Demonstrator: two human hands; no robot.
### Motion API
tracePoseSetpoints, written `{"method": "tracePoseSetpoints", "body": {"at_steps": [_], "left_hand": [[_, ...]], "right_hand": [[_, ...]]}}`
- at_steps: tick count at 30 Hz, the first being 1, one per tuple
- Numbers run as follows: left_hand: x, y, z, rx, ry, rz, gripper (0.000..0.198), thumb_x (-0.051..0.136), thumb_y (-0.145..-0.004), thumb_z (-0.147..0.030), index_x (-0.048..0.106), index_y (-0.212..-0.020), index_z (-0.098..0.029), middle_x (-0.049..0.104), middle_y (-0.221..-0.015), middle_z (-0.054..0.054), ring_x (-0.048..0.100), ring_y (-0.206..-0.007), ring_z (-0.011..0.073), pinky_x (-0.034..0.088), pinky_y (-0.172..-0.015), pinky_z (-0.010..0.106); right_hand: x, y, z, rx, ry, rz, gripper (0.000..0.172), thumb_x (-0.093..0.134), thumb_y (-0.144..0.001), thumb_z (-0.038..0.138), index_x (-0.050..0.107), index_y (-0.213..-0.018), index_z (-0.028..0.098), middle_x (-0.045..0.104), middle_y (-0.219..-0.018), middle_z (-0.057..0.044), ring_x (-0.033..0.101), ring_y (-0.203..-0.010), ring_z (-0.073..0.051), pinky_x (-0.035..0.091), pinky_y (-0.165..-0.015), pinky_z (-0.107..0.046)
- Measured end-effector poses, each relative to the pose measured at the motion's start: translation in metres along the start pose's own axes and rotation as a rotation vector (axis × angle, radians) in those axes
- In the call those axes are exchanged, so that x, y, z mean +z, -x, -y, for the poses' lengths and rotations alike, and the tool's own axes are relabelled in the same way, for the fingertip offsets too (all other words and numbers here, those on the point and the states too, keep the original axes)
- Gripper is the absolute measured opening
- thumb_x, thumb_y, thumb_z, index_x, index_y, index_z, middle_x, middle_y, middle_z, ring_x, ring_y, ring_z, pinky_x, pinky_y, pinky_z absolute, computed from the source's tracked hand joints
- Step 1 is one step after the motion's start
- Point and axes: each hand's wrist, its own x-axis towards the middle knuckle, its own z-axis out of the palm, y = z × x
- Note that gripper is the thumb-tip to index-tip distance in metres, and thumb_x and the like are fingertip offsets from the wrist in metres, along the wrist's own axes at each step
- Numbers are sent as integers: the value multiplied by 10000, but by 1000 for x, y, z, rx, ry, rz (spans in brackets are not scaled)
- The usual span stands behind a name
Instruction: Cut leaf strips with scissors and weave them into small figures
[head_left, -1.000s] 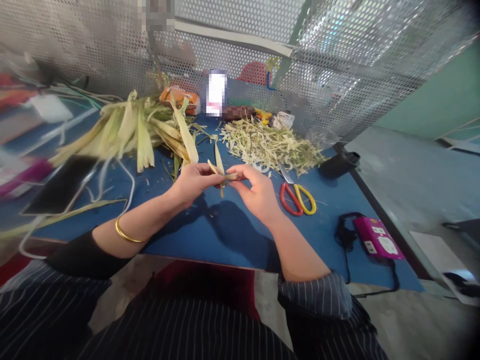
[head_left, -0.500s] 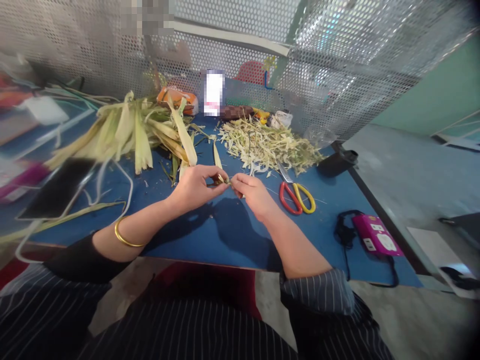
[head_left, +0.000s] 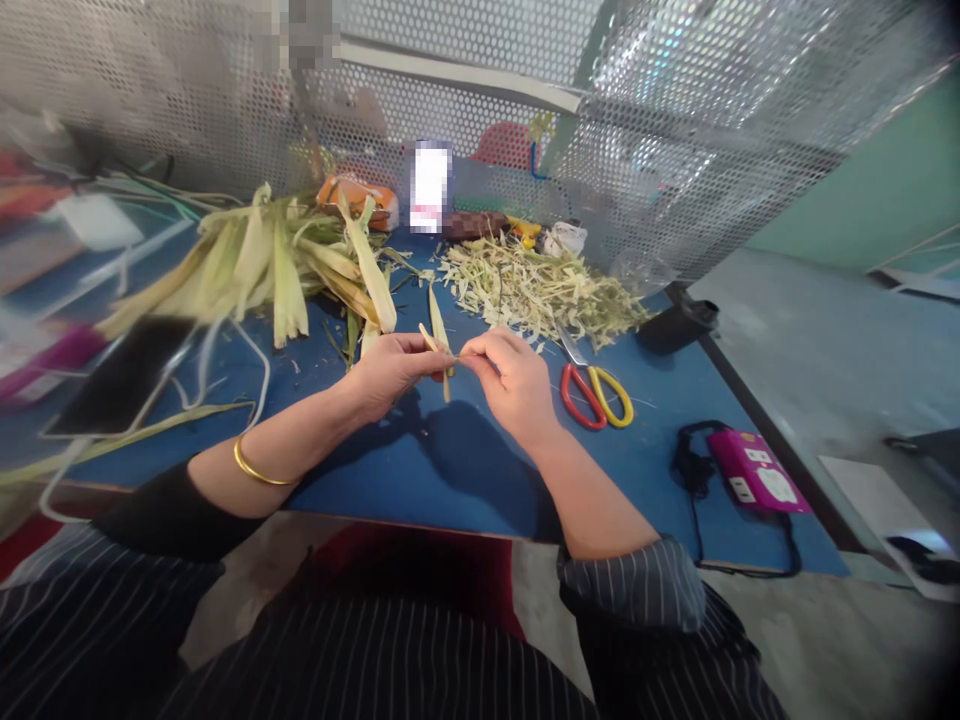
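**Both hands pinch one thin leaf strip over the blue table**

The left hand (head_left: pixel 390 370) and the right hand (head_left: pixel 514 385) meet above the middle of the blue table (head_left: pixel 450 470); between them is a pale yellow leaf strip (head_left: pixel 444 358). The left hand is closed, with thumb and fingers pinched on the strip from the left side; the right hand is also closed, and its fingertips grip the same strip from the right side. The strip is raised a little over the table surface, one end points up and away from the person, and the other end hangs down between the two hands; how it is folded inside the fingers I cannot tell. A gold bangle (head_left: pixel 255 468) sits on the left wrist.

Behind the left hand lies a pile of long leaves (head_left: pixel 285 260), near but apart from it. Behind the right hand is a heap of cut shreds (head_left: pixel 532 285). The scissors (head_left: pixel 596 392), with one red and one yellow handle, lie flat just beside the right hand, blades toward the heap. Further right, well apart, rests a pink device (head_left: pixel 750 470) with a black cord. At the left edge lies a black phone (head_left: pixel 124 375). A perforated metal screen (head_left: pixel 675 120) stands behind the table.
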Motion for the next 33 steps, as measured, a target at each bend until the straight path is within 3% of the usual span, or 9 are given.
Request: {"method": "tracePoseSetpoints", "body": {"at_steps": [4, 8, 13, 19, 21, 24, 26, 29, 33], "left_hand": [[-2, 1, 0, 50, -53, 50, 203, 746, -638, -316, 693, -734, -145, 651, -692, 24, 566, -649, 126, 442, -672, 273], [-1, 3, -2, 109, -157, 79, 246, 730, -651, -333, 702, -805, -145, 686, -762, 46, 590, -679, 145, 460, -683, 289], [9, 10, -1, 280, -489, -36, 167, 654, -695, -300, 701, -757, -152, 674, -685, 28, 574, -638, 144, 451, -655, 274], [8, 10, -1, 321, -572, -152, 126, 644, -677, -275, 694, -700, -162, 644, -631, 3, 545, -606, 132, 411, -591, 246], [2, 5, -2, 231, -398, -171, 129, 669, -657, -280, 683, -683, -154, 636, -621, 10, 540, -591, 130, 412, -577, 248], [-7, -2, -4, 109, -104, -245, 151, 708, -626, -291, 659, -638, -149, 632, -641, 26, 533, -596, 119, 427, -594, 249], [-11, -5, -6, 46, 34, -282, 165, 722, -610, -291, 641, -612, -148, 623, -642, 25, 521, -589, 109, 435, -603, 247], [-14, -7, -8, -49, 182, -317, 180, 744, -576, -276, 624, -604, -145, 603, -612, 11, 510, -560, 99, 439, -587, 248], [-17, -9, -6, -89, 260, -350, 191, 752, -565, -266, 606, -600, -147, 586, -582, 2, 509, -538, 93, 434, -560, 244]], "right_hand": [[0, -1, -2, -26, 114, 43, 187, 435, -923, 267, 545, -789, 197, 558, -798, -32, 495, -740, -156, 358, -727, -303], [1, -2, -3, 171, -68, 128, 234, 434, -907, 273, 499, -696, 196, 503, -665, 9, 471, -652, -133, 337, -644, -269], [12, 1, -4, 486, -281, 166, 355, 455, -883, 377, 443, -576, 200, 389, -484, 47, 382, -506, -112, 279, -530, -259], [6, -4, -6, 548, -611, 144, 324, 508, -862, 409, 594, -652, 178, 534, -546, 10, 486, -520, -117, 388, -567, -271], [-12, -10, -17, 526, -646, -18, 267, 482, -878, 374, 642, -796, 177, 611, -726, -29, 561, -633, -131, 445, -652, -289], [-43, -16, -42, 372, -420, -860, 181, 462, -874, 285, 619, -907, 199, 605, -850, -44, 563, -694, -132, 449, -682, -295], [-52, -14, -57, 298, -181, -1039, 180, 489, -842, 219, 611, -970, 192, 614, -906, -64, 563, -731, -143, 444, -701, -300], [-42, -9, -68, 280, -45, -386, 109, 591, -782, 192, 674, -852, 186, 648, -775, -42, 575, -694, -155, 437, -703, -308], [-9, -15, -74, 206, 184, 123, 66, 670, -739, 206, 696, -800, 204, 647, -846, -37, 572, -775, -174, 410, -754, -329]]}}
